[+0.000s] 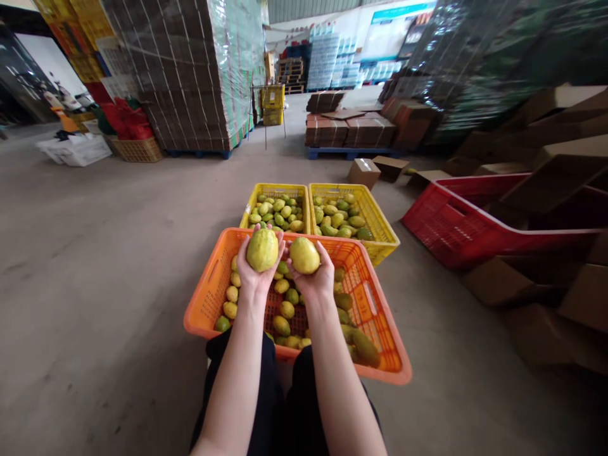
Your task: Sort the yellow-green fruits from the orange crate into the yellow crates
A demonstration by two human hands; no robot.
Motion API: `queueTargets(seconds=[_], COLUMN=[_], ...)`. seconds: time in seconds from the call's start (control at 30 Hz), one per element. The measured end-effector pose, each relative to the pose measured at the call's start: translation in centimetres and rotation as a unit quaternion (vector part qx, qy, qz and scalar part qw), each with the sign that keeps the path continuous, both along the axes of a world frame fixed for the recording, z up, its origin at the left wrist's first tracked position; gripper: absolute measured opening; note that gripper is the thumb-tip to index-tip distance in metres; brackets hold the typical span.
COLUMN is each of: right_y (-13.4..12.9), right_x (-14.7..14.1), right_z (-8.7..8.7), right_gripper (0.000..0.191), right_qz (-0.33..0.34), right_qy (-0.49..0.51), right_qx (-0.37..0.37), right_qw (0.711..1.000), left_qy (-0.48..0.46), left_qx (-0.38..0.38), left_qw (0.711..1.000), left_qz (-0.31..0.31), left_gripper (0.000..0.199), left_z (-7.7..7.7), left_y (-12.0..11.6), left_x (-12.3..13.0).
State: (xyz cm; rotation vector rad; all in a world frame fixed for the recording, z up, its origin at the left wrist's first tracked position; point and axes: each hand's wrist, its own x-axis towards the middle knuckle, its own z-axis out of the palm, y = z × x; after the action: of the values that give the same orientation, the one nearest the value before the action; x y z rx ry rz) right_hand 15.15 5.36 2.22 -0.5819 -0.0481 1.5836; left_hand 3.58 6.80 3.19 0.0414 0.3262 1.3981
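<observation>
My left hand (249, 269) cups a plump yellow-green fruit (262, 249) with a slightly ridged skin; its exact kind I cannot tell. In my right hand (319, 277) rests a smoother, rounder yellow fruit (304, 256). Both hands are side by side, palms up, over a large orange crate (205, 288). Inside that crate lie several loose yellow and green fruits (286, 309), round to oval. Longer greenish fruits (365, 348) lie along its right side. My forearms and hands hide part of the contents.
Two yellow crates (251, 193) (382, 231) with similar fruit stand just beyond the orange one. To the right are a red crate (441, 221) and open cardboard boxes (515, 278). A wrapped pallet stack (190, 76) and flattened cartons on a blue pallet (351, 153) stand farther back.
</observation>
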Motion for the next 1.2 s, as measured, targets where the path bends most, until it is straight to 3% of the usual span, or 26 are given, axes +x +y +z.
queueTargets(seconds=[0.1, 0.17, 0.23, 0.37, 0.43, 0.6, 0.73, 0.83, 0.93, 1.03, 1.2], right_y=[-0.1, -0.1, -0.1, 0.2, 0.4, 0.3, -0.3, -0.5, -0.5, -0.6, -0.9], right_x=[-0.4, -0.7, -1.1, -1.6, -1.7, -1.5, -1.3, -1.5, -1.7, -1.8, -1.7], right_z=[-0.3, -0.6, -0.8, -1.2, -1.4, -1.8, -2.0, -2.2, -2.2, -2.0, -1.5], right_gripper=[0.025, 0.034, 0.039, 0.026, 0.032, 0.045, 0.048, 0.060, 0.074, 0.081, 0.072], right_qz=[-0.066, -0.144, -0.215, -0.305, -0.311, -0.262, -0.211, -0.173, -0.151, -0.143, -0.159], right_qy=[-0.069, -0.184, -0.328, -0.536, -0.579, -0.633, -0.701, -0.733, -0.746, -0.738, -0.705], right_qx=[0.063, 0.107, 0.141, 0.175, 0.169, 0.181, 0.228, 0.262, 0.278, 0.294, 0.324], right_qw=[0.993, 0.966, 0.909, 0.768, 0.735, 0.705, 0.642, 0.603, 0.586, 0.590, 0.611], left_qy=[0.005, 0.014, 0.027, 0.047, 0.051, 0.058, 0.067, 0.081, 0.084, 0.086, 0.080], left_qx=[0.026, 0.038, 0.041, 0.059, 0.070, 0.073, 0.076, 0.090, 0.082, 0.065, 0.056], left_qw=[1.000, 0.999, 0.999, 0.997, 0.996, 0.996, 0.995, 0.993, 0.993, 0.994, 0.995], left_qz=[0.009, 0.002, 0.000, 0.011, 0.006, 0.003, 0.008, 0.012, 0.012, 0.015, 0.007], left_gripper=[0.034, 0.034, 0.034, 0.037, 0.039, 0.038, 0.042, 0.046, 0.046, 0.042, 0.032], left_z=[0.2, 0.2, 0.0, -0.6, -0.8, -0.9, -1.1, -1.1, -1.1, -1.0, -1.1], left_y=[-0.2, -0.4, -0.5, -0.6, -0.7, -0.8, -0.6, -0.6, -0.6, -0.6, -0.5], left_x=[0.0, 0.3, 0.9, 2.2, 2.6, 2.8, 2.3, 2.1, 2.2, 2.4, 2.8])
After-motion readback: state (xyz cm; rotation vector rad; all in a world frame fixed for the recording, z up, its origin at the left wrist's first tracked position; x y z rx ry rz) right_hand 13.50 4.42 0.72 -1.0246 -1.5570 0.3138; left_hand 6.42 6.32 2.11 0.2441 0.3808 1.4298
